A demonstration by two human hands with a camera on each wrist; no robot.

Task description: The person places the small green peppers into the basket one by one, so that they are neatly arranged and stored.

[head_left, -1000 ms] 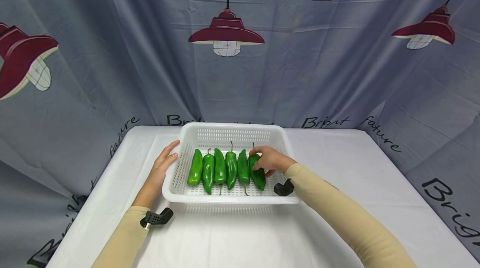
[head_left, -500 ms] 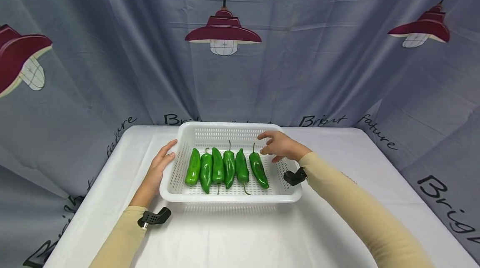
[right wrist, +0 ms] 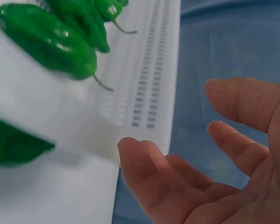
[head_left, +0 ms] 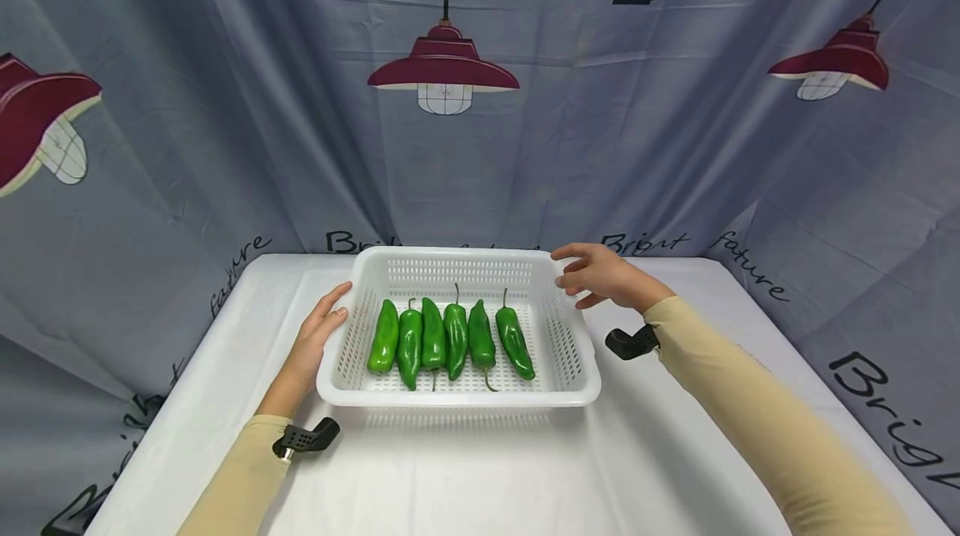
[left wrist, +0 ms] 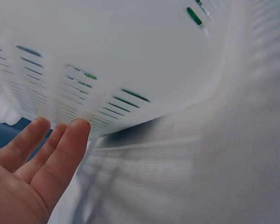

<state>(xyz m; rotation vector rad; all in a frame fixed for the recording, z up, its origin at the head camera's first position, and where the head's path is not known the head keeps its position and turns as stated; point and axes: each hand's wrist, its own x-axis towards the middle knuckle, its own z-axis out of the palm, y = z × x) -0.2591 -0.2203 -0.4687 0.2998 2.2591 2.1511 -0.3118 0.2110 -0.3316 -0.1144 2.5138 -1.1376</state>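
A white perforated plastic basket (head_left: 457, 398) holds several green peppers (head_left: 432, 336) lying side by side in a row. The rightmost pepper (head_left: 514, 344) tilts, its stem toward the back. Along the basket's left side rests my left hand (head_left: 303, 353), fingers extended; the left wrist view has these fingers (left wrist: 60, 158) against or close to the slotted wall (left wrist: 154, 46). My right hand (head_left: 609, 278) is at the back right corner with fingers loosely spread and nothing held. Whether its fingertips touch the rim I cannot tell. Peppers (right wrist: 51, 42) appear in the right wrist view.
The basket stands on a table covered with white cloth (head_left: 450, 478). Behind and around it hangs a blue-grey curtain (head_left: 330, 144) printed with lamps and lettering. Each wrist wears a black device (head_left: 306, 438).
My right hand has let go of the rightmost pepper and moved right and back to the basket's corner. That pepper now lies slightly apart from the others. The left hand stays at the basket's side.
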